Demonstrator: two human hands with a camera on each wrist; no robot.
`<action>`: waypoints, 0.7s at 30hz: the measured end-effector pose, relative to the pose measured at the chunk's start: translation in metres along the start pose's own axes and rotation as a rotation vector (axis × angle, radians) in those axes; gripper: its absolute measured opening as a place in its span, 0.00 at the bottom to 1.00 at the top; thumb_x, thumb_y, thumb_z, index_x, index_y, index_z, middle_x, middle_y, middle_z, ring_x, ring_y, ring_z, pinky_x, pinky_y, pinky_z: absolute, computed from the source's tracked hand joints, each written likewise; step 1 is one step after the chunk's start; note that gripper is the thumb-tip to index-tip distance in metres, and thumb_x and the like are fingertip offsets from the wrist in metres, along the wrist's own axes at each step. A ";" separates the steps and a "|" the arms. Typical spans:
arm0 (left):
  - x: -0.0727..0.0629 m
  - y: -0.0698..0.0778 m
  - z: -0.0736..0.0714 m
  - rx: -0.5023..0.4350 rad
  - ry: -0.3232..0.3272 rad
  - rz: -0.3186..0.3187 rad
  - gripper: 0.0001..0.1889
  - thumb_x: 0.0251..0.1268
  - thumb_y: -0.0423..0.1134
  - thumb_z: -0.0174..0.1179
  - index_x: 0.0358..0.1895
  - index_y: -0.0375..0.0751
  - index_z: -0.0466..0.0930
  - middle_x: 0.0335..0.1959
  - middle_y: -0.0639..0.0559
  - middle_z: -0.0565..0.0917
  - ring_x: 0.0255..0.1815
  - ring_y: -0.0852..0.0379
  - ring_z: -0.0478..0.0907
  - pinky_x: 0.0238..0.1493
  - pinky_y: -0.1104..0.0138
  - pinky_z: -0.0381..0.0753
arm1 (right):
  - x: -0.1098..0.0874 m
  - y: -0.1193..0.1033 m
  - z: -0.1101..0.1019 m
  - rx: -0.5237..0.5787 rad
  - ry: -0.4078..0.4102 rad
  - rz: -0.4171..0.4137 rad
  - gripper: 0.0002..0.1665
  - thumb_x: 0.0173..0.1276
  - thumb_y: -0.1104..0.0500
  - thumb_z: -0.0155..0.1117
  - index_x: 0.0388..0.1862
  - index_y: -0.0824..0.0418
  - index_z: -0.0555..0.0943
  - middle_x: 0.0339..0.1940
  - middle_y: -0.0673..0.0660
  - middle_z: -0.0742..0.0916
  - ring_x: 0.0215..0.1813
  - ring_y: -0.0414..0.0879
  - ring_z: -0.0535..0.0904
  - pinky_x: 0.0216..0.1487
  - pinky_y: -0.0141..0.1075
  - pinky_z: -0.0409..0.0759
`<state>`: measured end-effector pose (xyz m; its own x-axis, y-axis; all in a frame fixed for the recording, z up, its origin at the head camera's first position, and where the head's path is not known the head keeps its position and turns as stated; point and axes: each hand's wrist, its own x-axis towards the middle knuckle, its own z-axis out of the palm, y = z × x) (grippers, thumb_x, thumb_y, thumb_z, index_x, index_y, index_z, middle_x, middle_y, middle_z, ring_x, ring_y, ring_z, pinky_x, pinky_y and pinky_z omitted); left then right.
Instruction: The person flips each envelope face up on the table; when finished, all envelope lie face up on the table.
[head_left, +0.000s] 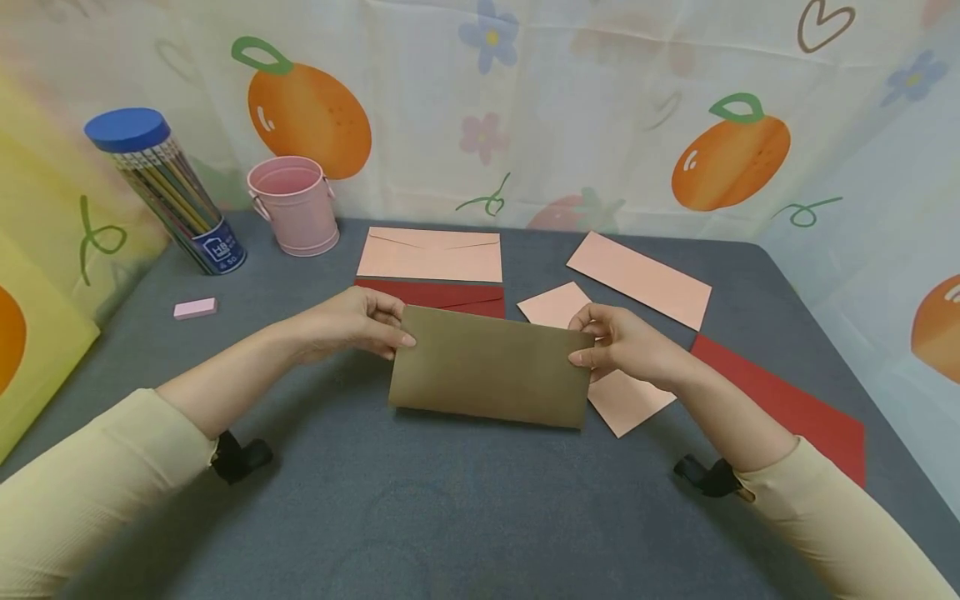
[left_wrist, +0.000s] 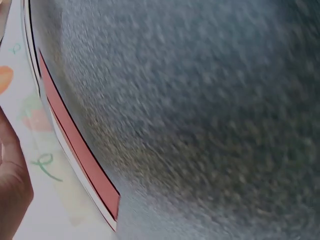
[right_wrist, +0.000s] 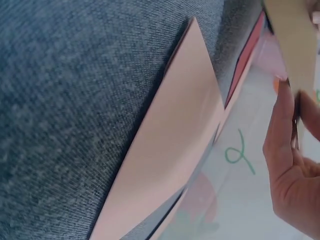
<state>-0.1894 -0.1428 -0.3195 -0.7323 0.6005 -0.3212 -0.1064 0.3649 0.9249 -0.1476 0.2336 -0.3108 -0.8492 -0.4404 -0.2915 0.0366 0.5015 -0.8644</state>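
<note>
Both hands hold up a brown kraft envelope [head_left: 491, 367], its plain side toward me, tilted slightly down to the right. My left hand [head_left: 360, 321] pinches its upper left corner between thumb and fingers. At the upper right corner my right hand [head_left: 618, 342] pinches it the same way; the right wrist view shows that grip on the envelope [right_wrist: 295, 40] from the side. A red envelope [head_left: 457, 298] lies flat behind, partly covered by the brown one. Beneath the right hand, a pink envelope [head_left: 630, 404] lies on the table, its middle hidden.
Farther back are a pink envelope [head_left: 431, 254] with its flap showing and another pink envelope [head_left: 641, 279]. A red envelope [head_left: 787, 408] lies under the right forearm. At the left stand a pencil tub [head_left: 176, 196] and a pink bucket [head_left: 296, 208], with an eraser [head_left: 195, 308] in front.
</note>
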 end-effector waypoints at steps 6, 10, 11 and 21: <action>-0.004 -0.001 -0.009 -0.049 0.132 -0.002 0.10 0.63 0.36 0.66 0.45 0.38 0.81 0.34 0.60 0.84 0.36 0.65 0.82 0.46 0.70 0.86 | 0.001 -0.001 -0.003 0.076 0.135 0.020 0.19 0.69 0.63 0.64 0.53 0.68 0.69 0.38 0.50 0.83 0.39 0.40 0.84 0.45 0.41 0.88; -0.006 -0.001 -0.011 -0.074 0.198 0.025 0.03 0.64 0.36 0.65 0.39 0.44 0.83 0.34 0.61 0.83 0.37 0.65 0.82 0.46 0.72 0.85 | 0.002 -0.001 -0.002 0.146 0.200 0.017 0.15 0.69 0.58 0.65 0.48 0.65 0.74 0.34 0.46 0.84 0.40 0.37 0.84 0.49 0.40 0.88; -0.007 -0.001 -0.012 -0.084 0.211 0.036 0.02 0.65 0.36 0.64 0.38 0.46 0.83 0.34 0.62 0.83 0.37 0.65 0.82 0.46 0.72 0.85 | 0.003 -0.002 -0.002 0.158 0.219 0.014 0.13 0.69 0.58 0.66 0.46 0.64 0.76 0.33 0.45 0.84 0.39 0.37 0.83 0.50 0.40 0.87; -0.012 -0.002 -0.016 -0.138 0.269 0.092 0.02 0.66 0.37 0.63 0.37 0.51 0.84 0.29 0.61 0.83 0.29 0.64 0.79 0.42 0.71 0.84 | 0.003 -0.005 0.005 0.255 0.336 -0.040 0.07 0.67 0.59 0.68 0.40 0.55 0.79 0.31 0.42 0.87 0.32 0.39 0.87 0.40 0.34 0.88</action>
<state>-0.1912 -0.1615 -0.3142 -0.8926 0.4105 -0.1866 -0.1082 0.2067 0.9724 -0.1476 0.2258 -0.3097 -0.9755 -0.1676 -0.1425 0.0936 0.2696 -0.9584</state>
